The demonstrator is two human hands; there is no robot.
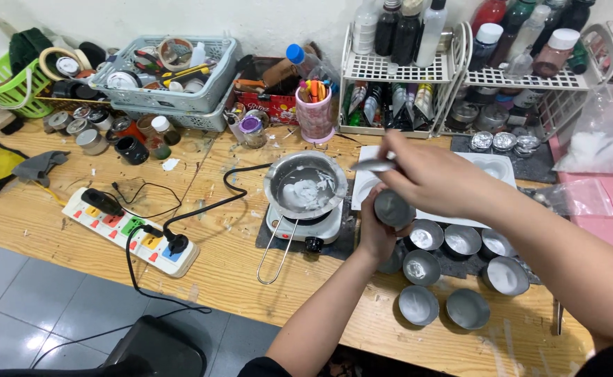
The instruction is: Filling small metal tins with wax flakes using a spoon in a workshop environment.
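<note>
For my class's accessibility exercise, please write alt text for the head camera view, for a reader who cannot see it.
A person's left hand holds a small metal cup while the right hand holds a metal tool over it. Beside them, a pot of white wax-like material sits on a small hot plate; more metal cups stand on the cluttered wooden table.

A single head-worn view looks steeply down and forward from above the person's chest onto a wooden table (222, 265), its far edge set against a pale wall (278, 21). It sits close — both forearms enter from the bottom edge, and the left hand (376, 234) and right hand (425, 174) meet right of centre. A strip of grey tiled floor (34, 307) shows at lower left — no second view shares the scene.
</note>
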